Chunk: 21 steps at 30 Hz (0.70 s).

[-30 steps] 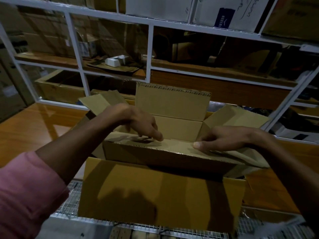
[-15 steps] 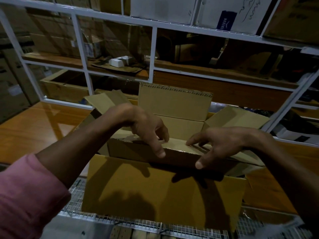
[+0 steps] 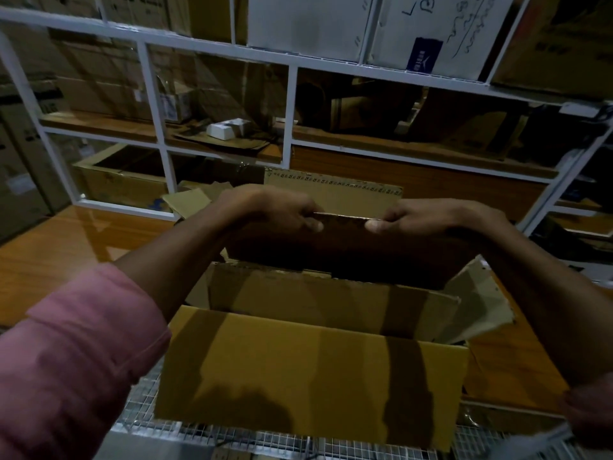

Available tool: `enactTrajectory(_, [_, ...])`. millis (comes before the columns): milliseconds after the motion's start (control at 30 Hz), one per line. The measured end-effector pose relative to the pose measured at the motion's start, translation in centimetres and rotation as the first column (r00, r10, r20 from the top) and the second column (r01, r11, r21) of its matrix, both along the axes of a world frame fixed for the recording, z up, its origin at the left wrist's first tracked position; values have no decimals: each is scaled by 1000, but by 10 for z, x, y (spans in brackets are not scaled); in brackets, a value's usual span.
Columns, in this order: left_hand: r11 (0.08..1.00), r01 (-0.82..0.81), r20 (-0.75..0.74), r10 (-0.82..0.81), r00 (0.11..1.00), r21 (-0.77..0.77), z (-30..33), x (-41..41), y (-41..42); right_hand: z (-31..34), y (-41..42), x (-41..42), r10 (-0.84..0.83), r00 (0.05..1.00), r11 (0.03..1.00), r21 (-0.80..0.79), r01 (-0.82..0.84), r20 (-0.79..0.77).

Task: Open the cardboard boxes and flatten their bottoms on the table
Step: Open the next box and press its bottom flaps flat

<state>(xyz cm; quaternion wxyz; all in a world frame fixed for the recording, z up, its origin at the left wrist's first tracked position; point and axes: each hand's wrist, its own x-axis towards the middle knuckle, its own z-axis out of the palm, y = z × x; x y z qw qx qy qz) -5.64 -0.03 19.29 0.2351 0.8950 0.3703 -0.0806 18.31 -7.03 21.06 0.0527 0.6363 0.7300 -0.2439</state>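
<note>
while the cardboard box (image 3: pixel 311 373) stands open on the wooden table (image 3: pixel 49 257), with its near side over a wire grid (image 3: pixel 205 439), one long flap (image 3: pixel 338 240) is held raised by its top edge. the edge is pinched by the left hand (image 3: pixel 278 210) and the right hand (image 3: pixel 421 217), thumbs on the near face. a side flap (image 3: pixel 477 303) is splayed to the right. white shelving (image 3: pixel 288 111) is seen behind.

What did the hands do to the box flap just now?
Both hands, left hand and right hand, took hold of the near flap by its edge and swung it upward from lying flat. The box stayed on the table, far flap upright.
</note>
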Motion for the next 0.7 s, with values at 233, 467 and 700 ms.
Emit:
enactTrajectory(233, [1000, 8, 11, -8, 1000, 19, -3, 4, 13, -1, 11, 0, -44, 999, 999, 18, 44, -29])
enactTrajectory(467, [1000, -22, 7, 22, 1000, 4, -2, 9, 19, 3, 18, 4, -125, 990, 991, -55, 122, -71])
enactTrajectory(700, [1000, -21, 25, 22, 999, -22, -5, 9, 19, -4, 22, 10, -67, 994, 997, -55, 62, -86])
